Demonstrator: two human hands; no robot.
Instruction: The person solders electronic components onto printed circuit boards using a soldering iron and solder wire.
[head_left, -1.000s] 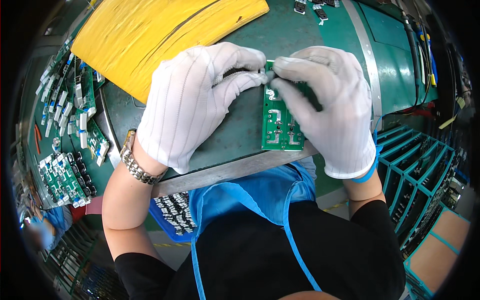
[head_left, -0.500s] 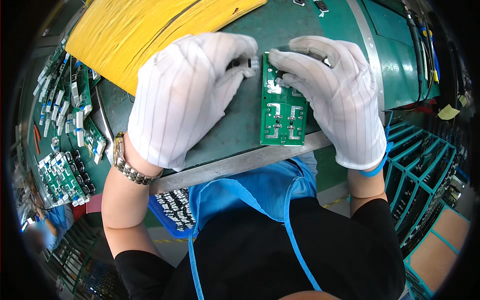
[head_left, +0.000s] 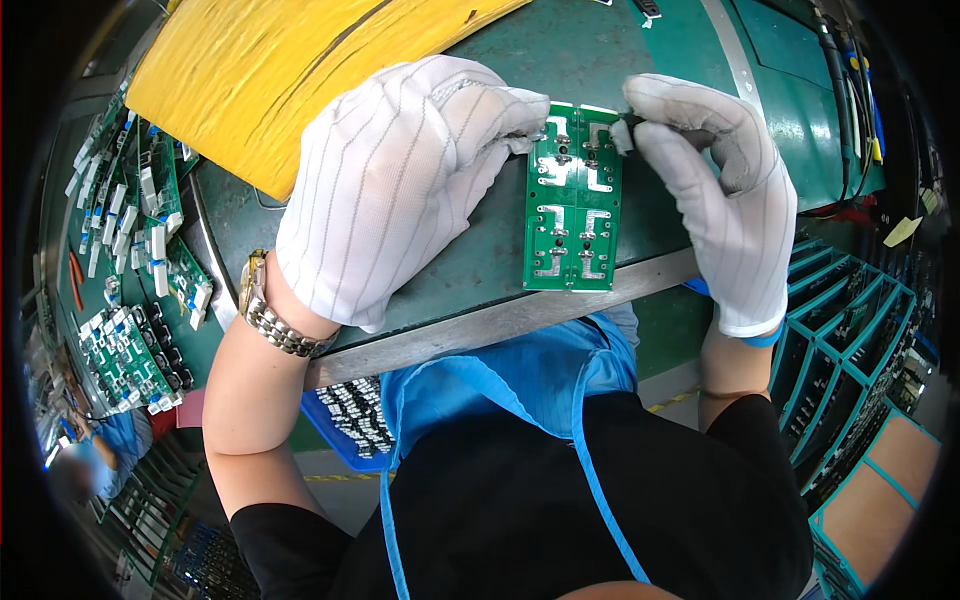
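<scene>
Gloved hands work at a green circuit board that lies flat on the green bench mat, its near edge reaching the metal strip along the bench front. Left hand, in a white striped glove, is spread palm down over the mat just left of the board, with its fingertips curled against the board's far left corner. Right hand, gloved the same, is closed into a pinch at the board's far right corner, thumb and forefinger pressed together on a small dark part; what the part is cannot be told, being mostly hidden by the fingers. The board shows silver pads in paired rows across four sections. A metal-link wristwatch sits on the left wrist. A yellow sheet lies on the bench beyond the left hand, well clear of the board. Racks of further green boards with white and black parts stand at the person's left side. A blue tray of small dark components rests below the bench edge, near the left forearm. Teal partitioned racks stand to the right. The person wears a blue apron over a black top.
</scene>
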